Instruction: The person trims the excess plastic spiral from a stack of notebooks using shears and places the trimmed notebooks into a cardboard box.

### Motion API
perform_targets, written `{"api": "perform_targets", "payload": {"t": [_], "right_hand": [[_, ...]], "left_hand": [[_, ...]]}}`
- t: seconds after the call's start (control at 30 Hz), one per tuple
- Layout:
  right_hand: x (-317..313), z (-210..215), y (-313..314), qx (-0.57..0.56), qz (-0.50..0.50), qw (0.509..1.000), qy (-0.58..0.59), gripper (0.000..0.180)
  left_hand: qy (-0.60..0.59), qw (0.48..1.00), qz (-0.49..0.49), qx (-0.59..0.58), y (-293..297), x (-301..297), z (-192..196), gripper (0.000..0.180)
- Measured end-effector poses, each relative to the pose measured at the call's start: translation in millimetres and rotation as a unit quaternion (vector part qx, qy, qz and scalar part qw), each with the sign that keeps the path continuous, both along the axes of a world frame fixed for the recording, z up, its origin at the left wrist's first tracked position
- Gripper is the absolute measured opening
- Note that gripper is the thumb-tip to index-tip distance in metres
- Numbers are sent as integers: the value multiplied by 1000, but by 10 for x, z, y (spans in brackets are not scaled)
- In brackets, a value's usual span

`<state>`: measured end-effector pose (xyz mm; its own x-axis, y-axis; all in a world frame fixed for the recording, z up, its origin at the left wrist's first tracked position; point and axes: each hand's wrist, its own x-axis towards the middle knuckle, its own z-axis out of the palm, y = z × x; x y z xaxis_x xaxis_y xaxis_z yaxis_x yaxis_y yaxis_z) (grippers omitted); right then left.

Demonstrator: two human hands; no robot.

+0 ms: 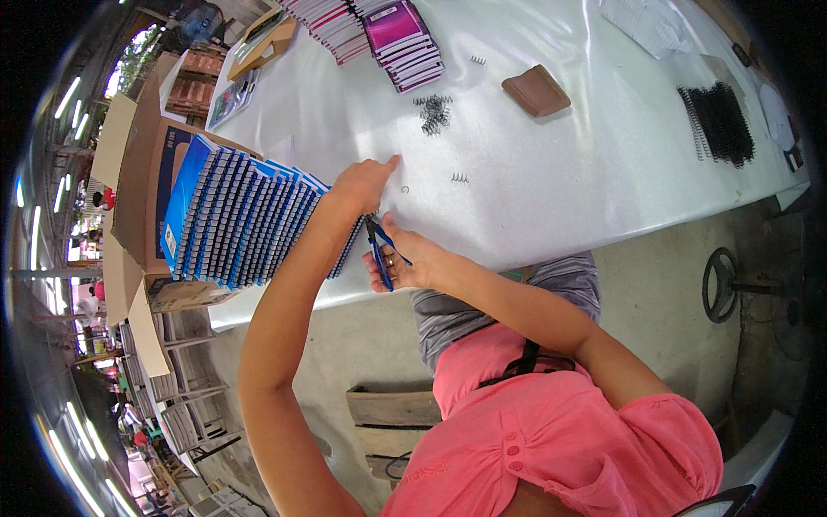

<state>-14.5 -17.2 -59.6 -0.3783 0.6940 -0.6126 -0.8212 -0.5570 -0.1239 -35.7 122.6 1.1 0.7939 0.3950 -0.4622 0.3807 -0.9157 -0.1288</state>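
Note:
Blue-handled pliers [379,250] lie in my right hand [412,260], its fingers closed around the handles. Their jaws point up to the end of a wire-bound spine, just below my left hand [363,183]. That left hand lies over the end of the blue spiral notebooks [250,215], index finger stretched out toward the table; its other fingers are mostly hidden, so its grip does not show. The notebooks form a leaning row with their dark coil spines facing up, partly covered by my left forearm. A small coil scrap [405,189] lies close to my left hand.
An open cardboard box [138,189] stands left of the notebooks. On the white-covered table [551,172] are a pile of black coil scraps [433,114], a brown block-like object [536,90], purple notebooks [401,43] and a bundle of black coils [717,123].

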Motion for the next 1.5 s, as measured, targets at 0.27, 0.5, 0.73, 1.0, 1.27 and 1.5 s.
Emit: {"api": "perform_targets", "payload": {"t": [0.27, 0.5, 0.73, 1.0, 1.27, 1.5], "right_hand": [[-48, -17, -19, 4, -57, 998, -15, 80], [-25, 17, 10, 23, -9, 999, -40, 78], [-42, -45, 54, 34, -5, 999, -41, 78], [-76, 27, -57, 19, 14, 999, -46, 78], [-67, -7, 38, 21, -7, 999, -45, 77], [-74, 28, 21, 22, -8, 998, -63, 77]], "left_hand": [[-48, 999, 23, 0, 14, -17, -77, 90], [-39, 999, 28, 3, 35, -28, -103, 92], [-27, 1000, 13, -8, 19, -5, -44, 93], [-45, 999, 3, -5, 39, -47, -75, 84], [-30, 999, 15, -16, 30, -25, -63, 94], [-27, 1000, 13, -4, 33, -14, -64, 94]]}}
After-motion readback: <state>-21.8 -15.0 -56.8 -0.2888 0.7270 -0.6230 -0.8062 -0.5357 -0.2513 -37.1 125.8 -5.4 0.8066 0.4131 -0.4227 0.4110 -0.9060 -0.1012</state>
